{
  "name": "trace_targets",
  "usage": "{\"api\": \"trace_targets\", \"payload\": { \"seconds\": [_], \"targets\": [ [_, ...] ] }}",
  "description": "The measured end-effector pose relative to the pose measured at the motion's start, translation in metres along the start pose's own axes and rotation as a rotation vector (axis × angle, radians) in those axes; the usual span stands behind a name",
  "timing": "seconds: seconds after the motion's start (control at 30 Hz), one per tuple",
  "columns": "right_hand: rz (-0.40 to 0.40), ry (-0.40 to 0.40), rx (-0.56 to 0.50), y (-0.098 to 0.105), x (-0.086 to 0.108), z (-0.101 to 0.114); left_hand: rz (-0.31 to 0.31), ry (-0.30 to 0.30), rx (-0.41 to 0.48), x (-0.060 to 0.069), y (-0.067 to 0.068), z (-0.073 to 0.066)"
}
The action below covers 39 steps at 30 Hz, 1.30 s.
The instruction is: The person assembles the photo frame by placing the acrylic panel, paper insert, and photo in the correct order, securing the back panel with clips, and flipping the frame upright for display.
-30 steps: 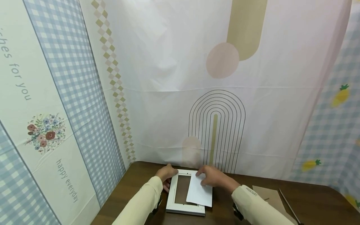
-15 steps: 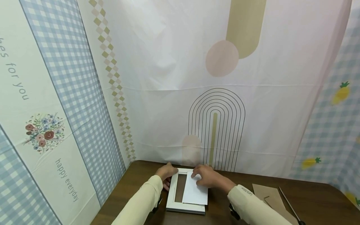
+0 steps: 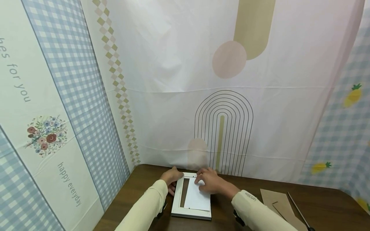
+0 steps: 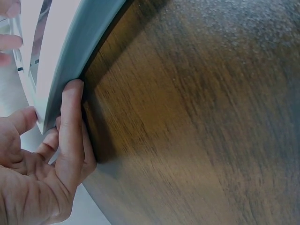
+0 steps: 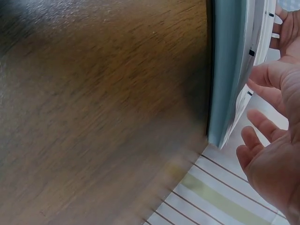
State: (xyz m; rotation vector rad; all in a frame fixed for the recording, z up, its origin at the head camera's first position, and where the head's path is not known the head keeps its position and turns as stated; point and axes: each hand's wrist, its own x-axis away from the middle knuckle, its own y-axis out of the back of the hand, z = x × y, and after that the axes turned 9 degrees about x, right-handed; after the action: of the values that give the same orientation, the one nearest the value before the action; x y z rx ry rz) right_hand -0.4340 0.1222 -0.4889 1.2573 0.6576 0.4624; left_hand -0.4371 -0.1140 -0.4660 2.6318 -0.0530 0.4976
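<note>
- One white rectangular frame (image 3: 177, 199), we find on a brown wood-grain table (image 3: 222, 215).
- One white rectangular paper-like sheet (image 3: 197, 199), over the frame's opening and right side; a strip of the opening shows at left.
- One left hand (image 3: 171, 178), gripping the frame's far left corner between thumb and fingers.
- One right hand (image 3: 210, 182), fingers bent at the sheet's far part; whether pinching or pressing, we cannot tell.
- One flat brown cardboard piece (image 3: 277, 195), farther right.
</note>
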Motion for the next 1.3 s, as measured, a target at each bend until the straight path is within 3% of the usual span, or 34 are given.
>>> {"api": "trace_targets", "payload": {
  "seconds": [0.1, 0.17, 0.23, 0.33, 0.4, 0.47, 0.63, 0.73, 0.83, 1.03, 1.13, 1.3],
  "targets": [
    [0.034, -0.027, 0.015, 0.011, 0.002, 0.016, 0.005, 0.006, 0.003, 0.0, 0.001, 0.0],
    [0.04, -0.028, 0.032, 0.012, 0.002, 0.019, 0.009, 0.011, -0.004, -0.007, 0.0, 0.004],
    [0.042, -0.03, 0.036, 0.012, 0.001, 0.021, 0.009, 0.014, -0.007, -0.021, -0.002, 0.01],
    [0.037, -0.028, 0.042, 0.009, -0.001, 0.022, 0.02, 0.012, -0.014, -0.055, -0.004, 0.028],
    [0.032, -0.026, 0.051, 0.008, -0.002, 0.023, 0.022, 0.008, -0.011, -0.062, -0.006, 0.032],
    [0.03, -0.026, 0.056, 0.006, -0.003, 0.023, 0.025, 0.008, -0.017, -0.057, -0.004, 0.028],
    [0.035, -0.033, 0.069, 0.004, -0.003, 0.025, 0.012, 0.002, -0.014, -0.009, -0.001, 0.003],
    [0.029, -0.036, 0.073, 0.004, -0.003, 0.026, 0.01, -0.006, -0.011, 0.0, -0.001, -0.001],
    [0.023, -0.039, 0.073, 0.006, -0.002, 0.027, 0.012, -0.003, -0.016, -0.013, -0.003, 0.004],
    [0.042, -0.047, 0.048, 0.007, 0.001, 0.029, 0.013, 0.01, -0.01, -0.063, -0.008, 0.028],
    [0.025, -0.048, 0.04, 0.006, 0.004, 0.027, 0.0, 0.012, -0.004, -0.064, -0.009, 0.03],
    [-0.07, -0.044, 0.048, 0.001, 0.009, 0.023, -0.02, 0.004, -0.029, -0.064, -0.01, 0.034]
  ]
}}
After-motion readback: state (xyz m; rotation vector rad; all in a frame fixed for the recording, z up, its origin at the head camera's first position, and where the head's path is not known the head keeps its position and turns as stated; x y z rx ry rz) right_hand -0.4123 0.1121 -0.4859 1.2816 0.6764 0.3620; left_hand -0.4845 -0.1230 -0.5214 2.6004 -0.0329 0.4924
